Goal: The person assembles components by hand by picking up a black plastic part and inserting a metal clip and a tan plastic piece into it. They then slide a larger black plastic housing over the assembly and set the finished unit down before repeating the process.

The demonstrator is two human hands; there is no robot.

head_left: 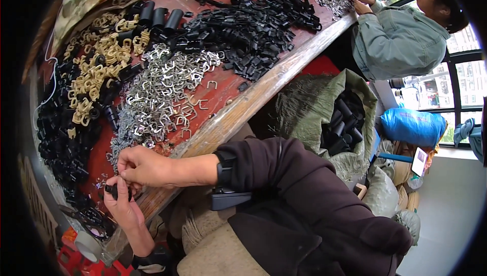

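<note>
My left hand (126,209) is closed around a small black plastic part (112,191), held between thumb and fingers over the table's near edge. Just above it, my right hand (147,167) has its fingertips pinched together close to that part. Whatever sits in that pinch is too small to make out. Beyond my hands lies a heap of shiny U-shaped metal clips (157,88). A pile of small grey screws or similar bits (124,129) borders the clips, right by my right hand.
Tan U-shaped pieces (96,68) and heaped black plastic parts (248,27) cover the red table (223,85), which has a wooden edge (264,80). A green woven sack (304,103) holds black cylinders. A co-worker (395,37) handles parts at the far right. A tape roll (87,245) lies lower left.
</note>
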